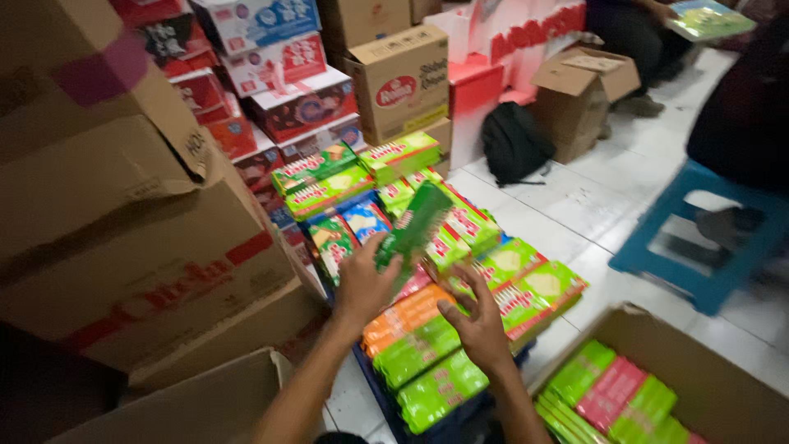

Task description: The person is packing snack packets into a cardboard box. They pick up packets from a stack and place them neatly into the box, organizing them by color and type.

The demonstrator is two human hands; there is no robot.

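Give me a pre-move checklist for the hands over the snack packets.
1. Left hand grips green packet: ok.
2. Packet lifted off the stack, tilted: ok.
3. Right hand free, fingers spread over the orange packet: ok.
4. Stacked packets on the blue crate lie level: cannot tell, blurred.
5. Open carton at right has room: ok, partly filled.

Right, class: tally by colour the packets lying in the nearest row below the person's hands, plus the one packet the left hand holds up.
orange packet: 1
light green packets: 2
dark green packet, gripped in the left hand: 1
Total: 4
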